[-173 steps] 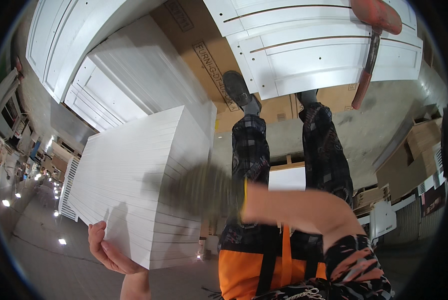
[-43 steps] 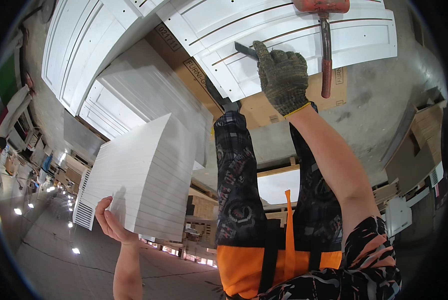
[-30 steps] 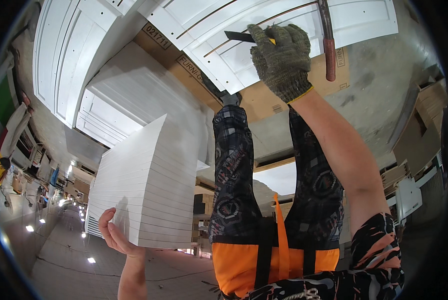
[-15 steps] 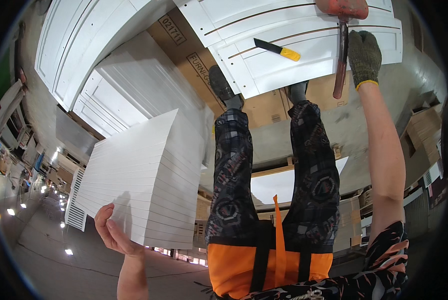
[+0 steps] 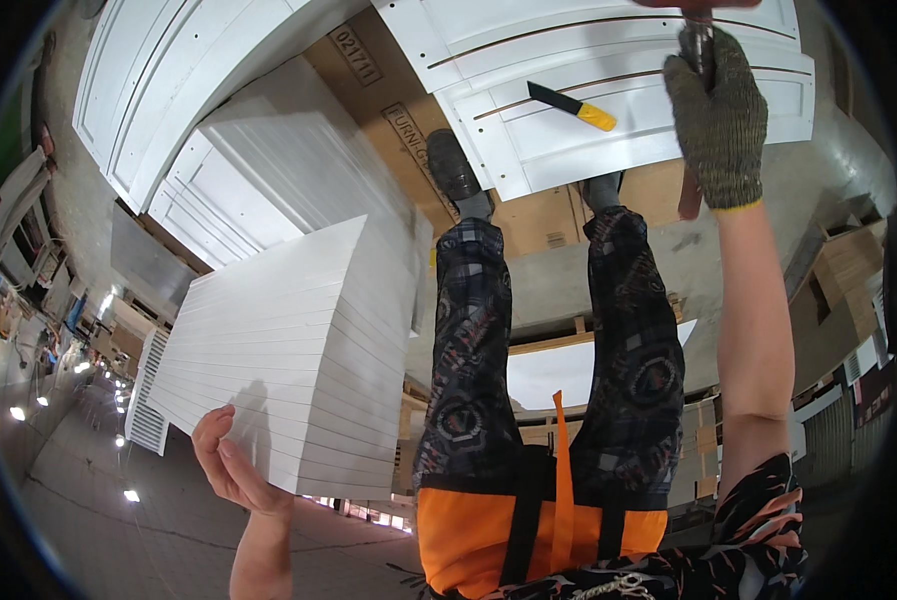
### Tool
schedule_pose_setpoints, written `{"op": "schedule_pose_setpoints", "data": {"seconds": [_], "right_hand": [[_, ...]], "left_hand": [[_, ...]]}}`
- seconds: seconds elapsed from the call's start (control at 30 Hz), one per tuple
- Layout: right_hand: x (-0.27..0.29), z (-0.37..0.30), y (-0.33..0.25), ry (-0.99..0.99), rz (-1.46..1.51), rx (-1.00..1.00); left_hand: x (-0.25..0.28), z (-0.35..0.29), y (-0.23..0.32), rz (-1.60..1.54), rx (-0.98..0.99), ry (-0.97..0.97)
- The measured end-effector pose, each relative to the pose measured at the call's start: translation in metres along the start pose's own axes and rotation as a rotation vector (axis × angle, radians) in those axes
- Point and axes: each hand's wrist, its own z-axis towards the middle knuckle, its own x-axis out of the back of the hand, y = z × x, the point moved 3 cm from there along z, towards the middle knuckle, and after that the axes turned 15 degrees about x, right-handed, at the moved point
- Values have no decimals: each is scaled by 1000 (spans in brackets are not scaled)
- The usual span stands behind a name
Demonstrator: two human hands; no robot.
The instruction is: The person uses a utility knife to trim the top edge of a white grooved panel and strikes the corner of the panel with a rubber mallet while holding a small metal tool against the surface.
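Here, red mallet, dark shaft, gloved right hand clasping it, left hand cupped at white panels

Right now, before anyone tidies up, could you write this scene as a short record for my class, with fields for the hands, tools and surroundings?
Left hand: bare, loosely curled, at the near corner of a lined white stack; contact unclear
Right hand: gloved, closed around a mallet
Mallet head: cut off by the picture's top edge
Knife: black and yellow, lying on a white panel
Underfoot: brown cardboard beneath the left shoe
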Motion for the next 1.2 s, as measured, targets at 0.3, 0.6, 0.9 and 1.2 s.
{"op": "schedule_pose_setpoints", "data": {"seconds": [0.3,0.6,0.9,1.2], "right_hand": [[-59,31,-170,-717,444,777],[-88,14,-227,-1214,378,859],[-101,20,-214,-1065,362,858],[-110,21,-213,-952,343,889]], "left_hand": [[0,0,-3,22,-22,-38],[17,-5,-17,159,-166,-75],[9,-3,-4,133,-116,-98],[7,-3,3,155,-91,-107]]}}
